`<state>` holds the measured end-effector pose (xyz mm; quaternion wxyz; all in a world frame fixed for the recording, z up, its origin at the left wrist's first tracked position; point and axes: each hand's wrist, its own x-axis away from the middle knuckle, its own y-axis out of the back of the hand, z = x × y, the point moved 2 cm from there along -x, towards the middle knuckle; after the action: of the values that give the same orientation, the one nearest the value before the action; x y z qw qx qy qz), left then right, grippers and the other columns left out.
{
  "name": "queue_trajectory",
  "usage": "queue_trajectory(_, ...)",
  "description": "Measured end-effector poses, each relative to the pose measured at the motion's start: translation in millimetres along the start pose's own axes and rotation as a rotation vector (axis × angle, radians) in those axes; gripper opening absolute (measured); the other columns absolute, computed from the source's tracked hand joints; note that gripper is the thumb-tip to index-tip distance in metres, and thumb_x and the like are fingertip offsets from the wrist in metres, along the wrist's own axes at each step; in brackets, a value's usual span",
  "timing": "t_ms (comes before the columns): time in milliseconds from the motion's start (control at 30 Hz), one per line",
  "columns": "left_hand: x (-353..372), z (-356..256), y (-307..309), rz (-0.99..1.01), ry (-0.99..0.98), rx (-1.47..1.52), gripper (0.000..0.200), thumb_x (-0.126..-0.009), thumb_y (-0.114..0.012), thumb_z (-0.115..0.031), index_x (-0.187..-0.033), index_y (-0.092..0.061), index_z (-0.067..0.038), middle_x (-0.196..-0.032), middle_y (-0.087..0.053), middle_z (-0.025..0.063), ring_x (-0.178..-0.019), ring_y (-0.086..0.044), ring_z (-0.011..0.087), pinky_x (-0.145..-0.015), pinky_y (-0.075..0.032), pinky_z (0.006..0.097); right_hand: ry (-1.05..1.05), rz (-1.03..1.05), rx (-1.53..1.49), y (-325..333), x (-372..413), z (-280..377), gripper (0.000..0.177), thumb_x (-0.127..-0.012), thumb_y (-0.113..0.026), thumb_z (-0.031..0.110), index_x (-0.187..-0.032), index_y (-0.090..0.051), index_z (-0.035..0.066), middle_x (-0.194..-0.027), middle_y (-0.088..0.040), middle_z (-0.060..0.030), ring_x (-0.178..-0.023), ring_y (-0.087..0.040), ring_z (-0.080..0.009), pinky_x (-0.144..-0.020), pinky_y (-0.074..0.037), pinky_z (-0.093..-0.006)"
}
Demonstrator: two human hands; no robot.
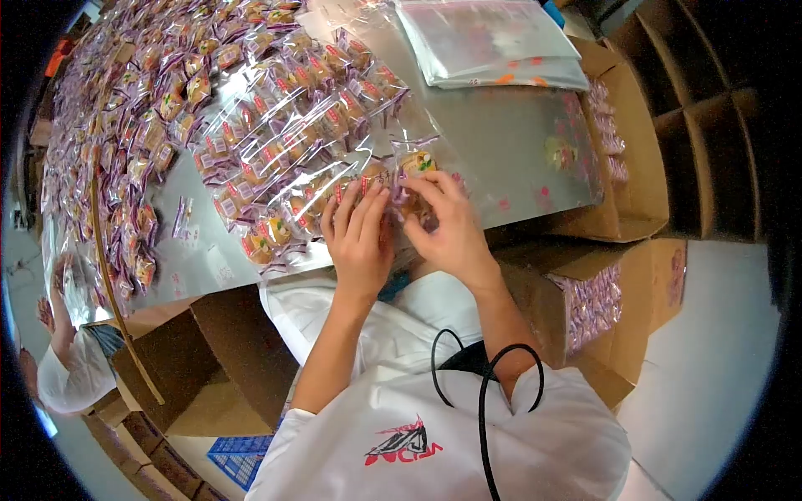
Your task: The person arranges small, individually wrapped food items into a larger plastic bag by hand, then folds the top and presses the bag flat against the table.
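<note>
Working at the near edge of the steel table (510, 125), we keep both hands on a clear bag (276, 159) packed with small wrapped packets. The bag lies flat and slants away to the left, with its near end at the table edge, probably so that the surface bears the weight and the rows stay in line.

Our left hand (359, 238) rests with its fingers stretched out and close together on the bag's end, pressing rather than gripping. Our right hand (447, 221) curls its fingers and thumb narrowly onto the film beside it. What the pinch encloses is hidden.

One packet (415, 163) sits just beyond the right fingertips.

Open room is limited:
- Left: a heap of loose packets (125, 108) covers the table.
- Far side: a stack of empty bags (493, 42).
- Right: bare steel, then a cardboard box (635, 192) against the edge.
- Below the right arm: a second box (593, 305), holding filled bags.

Another person (67, 367) works well apart at the left.
</note>
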<state>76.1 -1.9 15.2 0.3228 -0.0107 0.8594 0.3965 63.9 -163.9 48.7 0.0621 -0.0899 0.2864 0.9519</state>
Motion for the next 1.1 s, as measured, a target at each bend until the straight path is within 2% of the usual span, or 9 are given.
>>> queue_trajectory(167, 0.5, 2.4, 1.2, -0.017, -0.004, 0.039, 0.025, -0.085, -0.074, 0.000, -0.108, -0.070, -0.007, -0.129, -0.072, 0.0076, -0.134, -0.060, 0.0332, -0.118, -0.036, 0.0510, -0.004, -0.100, -0.265, 8.9, 7.8, -3.7, 0.028, -0.082, -0.070, 0.002, -0.110, -0.073, 0.003, -0.118, -0.068, -0.0161, -0.105, -0.071, -0.0304, -0.081, -0.058, -0.0382)
queue_trajectory(267, -2.9, -1.3, 4.3, -0.023, 0.012, 0.053, 0.021, -0.085, -0.073, 0.001, -0.104, -0.069, -0.008, -0.127, -0.073, 0.0087, -0.134, -0.060, 0.0336, -0.118, -0.036, 0.0512, 0.100, -0.007, -0.324, 10.0, 17.8, -21.9, 0.035, -0.083, -0.073, 0.005, -0.118, -0.071, 0.002, -0.127, -0.063, -0.0133, -0.106, -0.064, -0.0201, -0.088, -0.056, -0.0327)
queue_trajectory(400, -2.5, -1.8, 5.8, 0.018, 0.008, 0.097, 0.026, -0.083, -0.072, 0.002, -0.108, -0.070, -0.007, -0.126, -0.072, 0.0087, -0.133, -0.061, 0.0340, -0.117, -0.036, 0.0533, -0.022, -0.009, -0.142, -0.5, 18.1, -3.1, 0.043, -0.083, -0.073, 0.006, -0.125, -0.066, 0.003, -0.124, -0.059, -0.0184, -0.114, -0.063, -0.0346, -0.096, -0.052, -0.0431)
queue_trajectory(633, -3.6, -4.1, 6.0, 0.064, 0.069, 0.065, 0.054, -0.080, -0.070, 0.004, -0.132, -0.066, -0.008, -0.129, -0.068, 0.0080, -0.132, -0.058, 0.0306, -0.117, -0.033, 0.0517, 0.175, -0.258, -0.193, -15.7, 28.1, -34.1, 0.055, -0.081, -0.075, -0.006, -0.133, -0.061, 0.003, -0.125, -0.056, -0.0149, -0.117, -0.060, -0.0287, -0.103, -0.051, -0.0390)
queue_trajectory(733, -7.8, -7.8, 3.6, 0.077, 0.119, 0.047, 0.056, -0.080, -0.072, -0.004, -0.136, -0.066, -0.012, -0.132, -0.066, 0.0079, -0.131, -0.058, 0.0305, -0.118, -0.031, 0.0530, 0.002, -0.201, -0.322, -33.6, 27.6, -42.4, 0.054, -0.078, -0.076, -0.002, -0.130, -0.064, 0.003, -0.133, -0.060, -0.0205, -0.129, -0.058, -0.0384, -0.109, -0.047, -0.0443)
queue_trajectory(867, -12.9, -15.8, 12.9, 0.212, 0.047, -0.072, 0.060, -0.076, -0.083, -0.021, -0.134, -0.068, -0.019, -0.135, -0.065, 0.0060, -0.134, -0.054, 0.0308, -0.120, -0.028, 0.0518, 0.165, -0.173, -0.148, -23.1, 32.3, -48.7, 0.046, -0.090, -0.060, -0.001, -0.136, -0.060, 0.001, -0.126, -0.066, -0.0223, -0.126, -0.062, -0.0421, -0.111, -0.047, -0.0454)
queue_trajectory(900, -11.3, -17.6, 13.2, 0.205, 0.055, -0.058, 0.061, -0.075, -0.084, -0.026, -0.134, -0.068, -0.020, -0.136, -0.064, 0.0055, -0.135, -0.053, 0.0308, -0.120, -0.028, 0.0523, 0.118, -0.167, -0.135, -24.3, 31.7, -55.1, 0.045, -0.095, -0.047, -0.004, -0.139, -0.058, -0.001, -0.122, -0.068, -0.0228, -0.117, -0.067, -0.0376, -0.107, -0.050, -0.0426)
queue_trajectory(1000, -3.0, -15.2, 4.0, 0.165, 0.063, -0.093, 0.065, -0.073, -0.086, -0.037, -0.134, -0.069, -0.020, -0.137, -0.064, 0.0047, -0.138, -0.051, 0.0318, -0.122, -0.026, 0.0529, -0.291, -0.277, -0.691, -37.2, 27.4, -65.2, 0.045, -0.097, -0.045, -0.006, -0.140, -0.056, -0.002, -0.124, -0.068, -0.0229, -0.109, -0.070, -0.0306, -0.101, -0.053, -0.0386)
queue_trajectory(1100, -0.5, -16.8, -1.0, 0.152, 0.066, -0.114, 0.065, -0.075, -0.085, -0.037, -0.134, -0.068, -0.018, -0.137, -0.064, 0.0053, -0.140, -0.050, 0.0316, -0.122, -0.025, 0.0531, -0.311, -0.295, -0.443, -34.1, 11.8, -55.1, 0.037, -0.102, -0.052, 0.000, -0.138, -0.057, -0.003, -0.126, -0.068, -0.0223, -0.103, -0.070, -0.0269, -0.090, -0.057, -0.0369)
